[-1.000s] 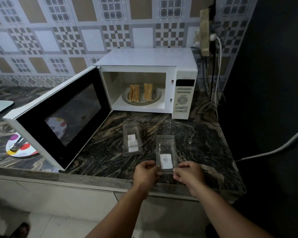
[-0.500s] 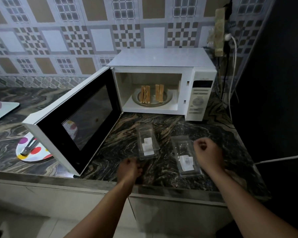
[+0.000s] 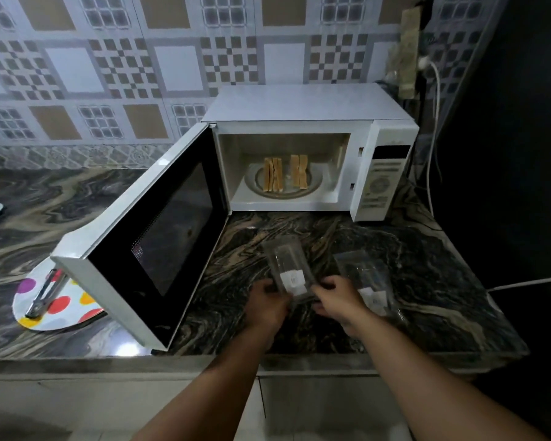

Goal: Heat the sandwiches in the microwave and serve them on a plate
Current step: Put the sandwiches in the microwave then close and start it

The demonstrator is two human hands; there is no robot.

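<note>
The white microwave [image 3: 303, 103] stands on the counter with its door [image 3: 159, 230] swung wide to the left. Two sandwiches [image 3: 285, 176] stand on edge on the glass turntable [image 3: 315, 181] inside. A clear plastic sandwich box [image 3: 288, 265] with a white label lies in front of the oven. My left hand [image 3: 266, 305] and my right hand [image 3: 336, 300] both grip its near end. A second clear box [image 3: 368, 281] lies just to the right of it. A polka-dot plate [image 3: 58, 307] sits at the left, partly behind the door.
Metal tongs [image 3: 43, 296] lie on the polka-dot plate. A power strip [image 3: 407, 49] hangs on the tiled wall with a white cable [image 3: 434, 128] running down beside the microwave. A dark wall closes the right side. Another white cable [image 3: 528, 281] crosses at the right.
My hands let go of the right-hand box and left it on the counter. Both hands moved left and took hold of the other box.
</note>
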